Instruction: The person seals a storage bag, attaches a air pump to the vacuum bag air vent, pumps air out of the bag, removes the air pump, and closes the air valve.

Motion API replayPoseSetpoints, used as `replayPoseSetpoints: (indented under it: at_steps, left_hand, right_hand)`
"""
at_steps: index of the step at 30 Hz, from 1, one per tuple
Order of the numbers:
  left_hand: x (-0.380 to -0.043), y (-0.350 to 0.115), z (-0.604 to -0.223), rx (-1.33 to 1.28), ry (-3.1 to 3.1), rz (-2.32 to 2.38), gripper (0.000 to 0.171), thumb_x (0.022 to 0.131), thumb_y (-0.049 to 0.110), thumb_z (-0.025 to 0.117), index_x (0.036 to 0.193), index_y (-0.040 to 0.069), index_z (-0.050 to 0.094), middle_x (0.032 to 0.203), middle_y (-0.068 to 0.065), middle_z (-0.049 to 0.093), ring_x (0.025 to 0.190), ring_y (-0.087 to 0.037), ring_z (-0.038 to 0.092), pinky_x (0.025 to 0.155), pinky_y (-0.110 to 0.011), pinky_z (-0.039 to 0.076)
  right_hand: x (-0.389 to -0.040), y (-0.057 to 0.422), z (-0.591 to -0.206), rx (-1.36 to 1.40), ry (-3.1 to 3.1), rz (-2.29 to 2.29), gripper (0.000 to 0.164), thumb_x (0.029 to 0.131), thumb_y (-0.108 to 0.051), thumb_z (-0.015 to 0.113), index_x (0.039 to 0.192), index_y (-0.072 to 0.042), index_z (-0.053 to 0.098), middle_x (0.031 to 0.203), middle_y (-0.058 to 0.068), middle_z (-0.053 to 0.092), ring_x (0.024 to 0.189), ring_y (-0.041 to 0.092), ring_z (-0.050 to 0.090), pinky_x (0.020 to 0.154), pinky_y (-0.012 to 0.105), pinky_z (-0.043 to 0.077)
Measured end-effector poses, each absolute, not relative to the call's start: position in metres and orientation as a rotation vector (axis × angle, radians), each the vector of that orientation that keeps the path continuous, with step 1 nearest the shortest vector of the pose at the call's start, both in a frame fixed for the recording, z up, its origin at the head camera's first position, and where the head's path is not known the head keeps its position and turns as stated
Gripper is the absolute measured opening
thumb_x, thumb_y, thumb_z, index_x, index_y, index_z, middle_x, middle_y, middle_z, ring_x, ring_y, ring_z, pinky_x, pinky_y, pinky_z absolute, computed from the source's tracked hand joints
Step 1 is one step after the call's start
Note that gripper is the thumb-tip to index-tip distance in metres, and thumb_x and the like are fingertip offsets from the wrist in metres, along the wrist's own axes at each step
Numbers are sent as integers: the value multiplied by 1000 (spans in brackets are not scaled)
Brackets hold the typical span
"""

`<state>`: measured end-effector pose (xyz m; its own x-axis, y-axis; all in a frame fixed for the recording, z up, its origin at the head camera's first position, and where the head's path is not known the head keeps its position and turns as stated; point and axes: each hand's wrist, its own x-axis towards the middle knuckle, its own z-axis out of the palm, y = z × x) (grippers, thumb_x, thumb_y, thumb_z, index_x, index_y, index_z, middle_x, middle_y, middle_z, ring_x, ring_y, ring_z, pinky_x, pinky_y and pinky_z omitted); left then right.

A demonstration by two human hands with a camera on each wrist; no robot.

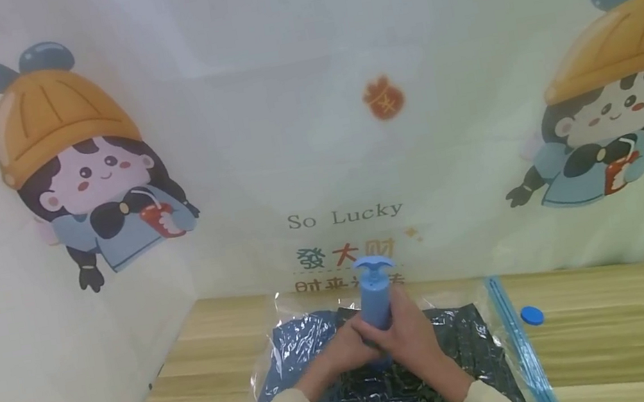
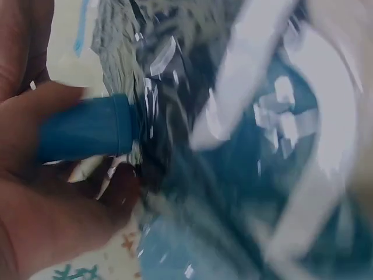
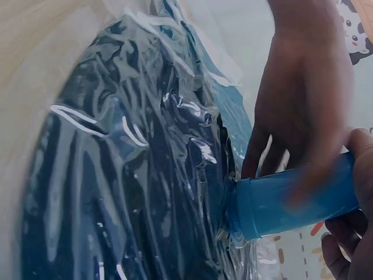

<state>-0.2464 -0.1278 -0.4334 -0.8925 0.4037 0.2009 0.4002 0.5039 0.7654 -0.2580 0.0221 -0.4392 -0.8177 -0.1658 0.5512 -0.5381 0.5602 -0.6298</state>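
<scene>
A blue hand pump (image 1: 375,299) stands upright on a clear vacuum storage bag (image 1: 473,339) with dark clothes inside, its T-shaped handle at the top. My left hand (image 1: 346,350) grips the pump low on its barrel. From the other side my right hand (image 1: 411,334) holds the barrel higher up, the hands meeting in front. In the right wrist view the pump's collared lower end (image 3: 247,210) meets the wrinkled plastic, with my left hand (image 3: 306,99) blurred beside it. White straps (image 2: 247,64) show under the plastic in the left wrist view.
A round blue cap (image 1: 532,315) lies on the wooden tabletop (image 1: 607,324) right of the bag. Along the bag's right side runs a blue zip strip (image 1: 520,345). A printed cloth (image 1: 315,160) with cartoon figures hangs behind the table and at its sides.
</scene>
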Motion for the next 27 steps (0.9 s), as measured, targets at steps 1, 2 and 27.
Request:
replayPoseSetpoints:
  at_steps: [1, 2, 27]
  left_hand:
    - [-244, -131, -430, 724, 2784, 1232, 54, 75, 7, 80, 124, -6, 59, 111, -15, 68, 99, -27, 64, 95, -43, 50]
    - [-241, -134, -426, 703, 2838, 1071, 60, 75, 11, 82, 127, -5, 58, 115, -17, 66, 104, -32, 63, 97, -47, 49]
    - [-225, -148, -431, 254, 2825, 225, 125, 56, 55, 97, 157, 15, 35, 154, -23, 33, 140, -46, 35, 96, -70, 42]
  right_hand:
    - [-258, 22, -440, 567, -2366, 1156, 68, 82, -47, 84, 128, -5, 56, 110, 12, 65, 94, 30, 67, 76, 50, 56]
    - [-258, 22, -441, 565, -2370, 1148, 69, 81, -47, 85, 128, -6, 56, 110, 12, 66, 94, 30, 67, 75, 50, 56]
    - [-254, 22, -447, 519, -2513, 1154, 66, 79, -36, 89, 120, 6, 59, 104, 19, 67, 90, 35, 69, 77, 52, 57]
